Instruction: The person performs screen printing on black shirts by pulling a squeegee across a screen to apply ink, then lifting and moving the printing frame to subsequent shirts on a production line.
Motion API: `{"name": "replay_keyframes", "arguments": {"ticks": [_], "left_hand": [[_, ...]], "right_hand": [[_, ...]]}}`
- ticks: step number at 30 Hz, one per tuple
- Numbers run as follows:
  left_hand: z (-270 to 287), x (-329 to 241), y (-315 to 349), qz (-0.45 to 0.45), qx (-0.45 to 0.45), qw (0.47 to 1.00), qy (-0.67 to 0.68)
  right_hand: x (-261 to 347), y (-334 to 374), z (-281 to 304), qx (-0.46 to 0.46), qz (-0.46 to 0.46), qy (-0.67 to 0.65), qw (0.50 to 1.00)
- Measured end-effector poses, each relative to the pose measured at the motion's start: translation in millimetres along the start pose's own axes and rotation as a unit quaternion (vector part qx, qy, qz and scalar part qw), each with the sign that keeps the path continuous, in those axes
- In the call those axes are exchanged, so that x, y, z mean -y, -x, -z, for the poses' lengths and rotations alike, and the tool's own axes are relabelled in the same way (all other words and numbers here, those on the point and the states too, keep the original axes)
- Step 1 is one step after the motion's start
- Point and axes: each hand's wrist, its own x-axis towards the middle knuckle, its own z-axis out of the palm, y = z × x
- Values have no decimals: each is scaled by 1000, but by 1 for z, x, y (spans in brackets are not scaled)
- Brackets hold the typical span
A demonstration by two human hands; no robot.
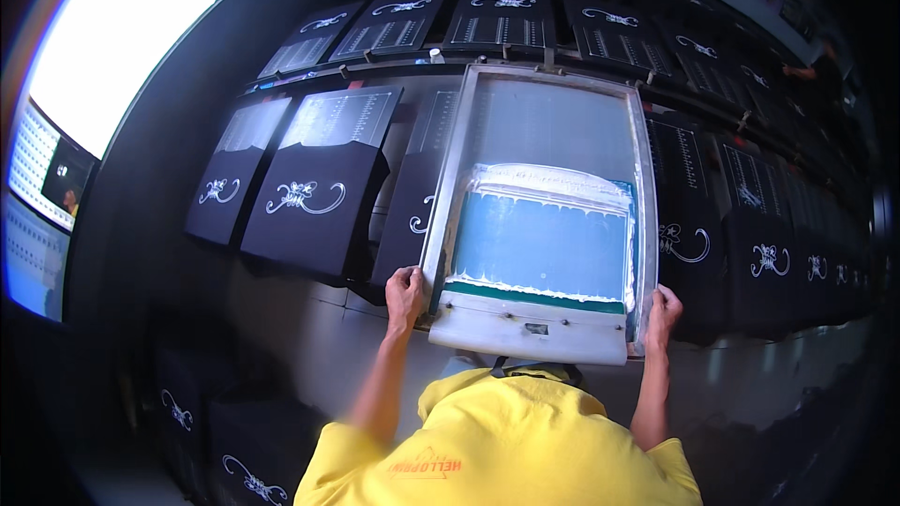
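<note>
A screen printing frame (647, 169) with pale metal sides lies in front of me, over a row of dark printing boards. My left hand (404, 295) is closed on its left side near the front corner, and my right hand (663, 311) grips the right side opposite. Thick white ink (553, 178) forms a band across the middle of the blue mesh (544, 239), and a thinner line of it runs along the near edge. A pale metal plate (530, 330) spans the frame's near end. Whether the frame touches the board beneath is hidden.
Dark garments (305, 197) with white scroll prints cover boards on the left; more printed garments (771, 239) line the right. Behind a rail (375, 64) stands another row of printed boards (502, 23). A small white container (436, 55) sits on the rail. A person's arm (802, 70) shows far right.
</note>
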Motion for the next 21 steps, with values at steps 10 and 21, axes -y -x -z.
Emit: {"name": "replay_keyframes", "arguments": {"ticks": [10, 21], "left_hand": [[10, -45, 17, -16, -35, 990, -134], [13, -58, 20, 9, -21, 991, -135]], "right_hand": [[28, -7, -1, 41, -7, -3, 999], [28, -12, -5, 41, 18, 2, 999]]}}
